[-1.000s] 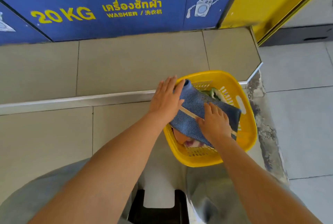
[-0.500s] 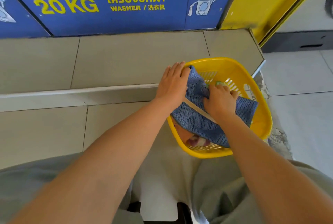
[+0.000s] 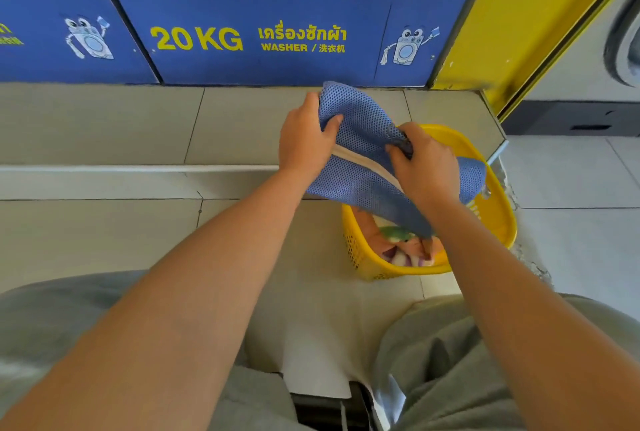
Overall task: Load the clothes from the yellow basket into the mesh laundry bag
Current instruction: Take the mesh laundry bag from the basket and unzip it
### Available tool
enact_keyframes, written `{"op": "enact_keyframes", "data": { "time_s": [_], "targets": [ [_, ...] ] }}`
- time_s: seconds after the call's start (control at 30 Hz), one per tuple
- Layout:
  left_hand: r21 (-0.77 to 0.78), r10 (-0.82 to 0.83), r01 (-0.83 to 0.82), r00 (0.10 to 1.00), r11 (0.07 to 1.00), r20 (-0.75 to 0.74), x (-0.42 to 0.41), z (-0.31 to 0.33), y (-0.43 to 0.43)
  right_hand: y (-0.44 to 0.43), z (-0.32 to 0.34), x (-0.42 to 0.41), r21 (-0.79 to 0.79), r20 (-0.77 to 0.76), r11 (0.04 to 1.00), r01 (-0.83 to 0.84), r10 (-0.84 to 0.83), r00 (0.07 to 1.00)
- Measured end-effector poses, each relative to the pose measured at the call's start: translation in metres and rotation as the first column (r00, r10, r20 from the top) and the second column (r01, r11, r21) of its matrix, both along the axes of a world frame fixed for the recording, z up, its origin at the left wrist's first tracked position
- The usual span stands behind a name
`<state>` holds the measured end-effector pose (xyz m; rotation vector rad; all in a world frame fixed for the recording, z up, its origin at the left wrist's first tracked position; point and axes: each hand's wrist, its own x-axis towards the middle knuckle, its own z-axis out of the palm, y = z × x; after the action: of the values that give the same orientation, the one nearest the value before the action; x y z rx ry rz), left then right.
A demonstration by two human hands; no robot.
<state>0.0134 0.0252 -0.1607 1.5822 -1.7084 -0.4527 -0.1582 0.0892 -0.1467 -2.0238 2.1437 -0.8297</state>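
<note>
A blue mesh laundry bag [image 3: 360, 139] with a pale zip strip is held above the yellow basket [image 3: 498, 209], which stands on the tiled floor. My left hand [image 3: 304, 143] grips the bag's left edge. On the bag's right side, my right hand [image 3: 426, 167] pinches a fold near the zip. Under the bag, the basket holds crumpled clothes [image 3: 405, 243] in orange, green and white, partly hidden by the bag and my right forearm.
A raised tiled step [image 3: 138, 125] runs in front of a blue washer panel [image 3: 270, 39] marked 20 KG. A yellow post [image 3: 519, 22] stands at the right. My grey-clad knees [image 3: 450, 361] and a dark stool edge [image 3: 329, 410] fill the bottom.
Both hands have closed on the mesh bag and lifted it off the basket, up and toward the step. The clothes underneath now show more.
</note>
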Motion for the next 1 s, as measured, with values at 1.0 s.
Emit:
{"op": "enact_keyframes", "data": {
  "time_s": [1.0],
  "targets": [
    [0.842, 0.177, 0.364, 0.870, 0.397, -0.460, 0.180, -0.053, 0.060, -0.047, -0.094, 0.144, 0.695, 0.648, 0.709, -0.117, -0.548, 0.529]
  ]
}}
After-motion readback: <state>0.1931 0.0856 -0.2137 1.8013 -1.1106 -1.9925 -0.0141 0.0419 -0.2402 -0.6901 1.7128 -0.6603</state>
